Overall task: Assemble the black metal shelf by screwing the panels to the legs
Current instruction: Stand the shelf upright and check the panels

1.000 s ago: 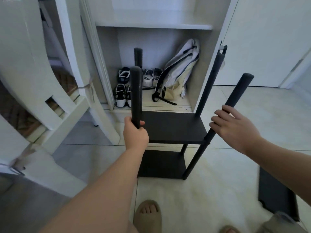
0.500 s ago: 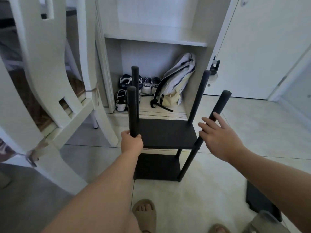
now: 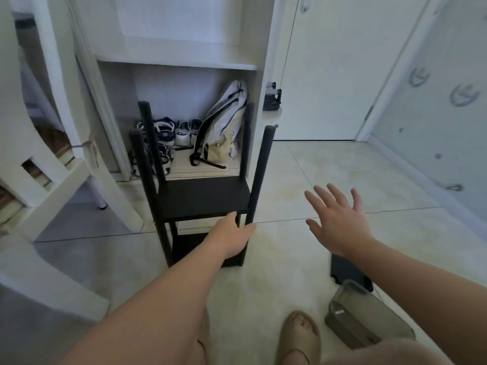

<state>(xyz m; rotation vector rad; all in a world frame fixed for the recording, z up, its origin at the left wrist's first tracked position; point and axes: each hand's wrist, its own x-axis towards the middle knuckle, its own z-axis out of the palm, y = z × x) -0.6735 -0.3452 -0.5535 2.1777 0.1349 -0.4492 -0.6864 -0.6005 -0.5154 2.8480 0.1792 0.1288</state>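
The black metal shelf (image 3: pixel 203 198) stands upright on the tiled floor in front of an open cupboard. It has an upper panel, a lower panel (image 3: pixel 189 243) near the floor, and four black legs rising above the upper panel. My left hand (image 3: pixel 233 234) wraps around the near right leg (image 3: pixel 259 175) just below the upper panel's front right corner. My right hand (image 3: pixel 340 219) hovers to the right of the shelf with its fingers spread, touching nothing. A loose black panel (image 3: pixel 342 270) lies on the floor under my right forearm.
A white chair (image 3: pixel 60 159) stands close on the left. The cupboard (image 3: pixel 179 64) behind the shelf holds shoes (image 3: pixel 168 133) and a backpack (image 3: pixel 224 127). A grey case (image 3: pixel 366 314) lies on the floor at lower right, beside my sandalled foot (image 3: pixel 299 335). A white door fills the right background.
My left hand left the near left leg and now grips the near right leg. My right hand let go of that leg and moved away to the right, open. The shelf now stands straighter.
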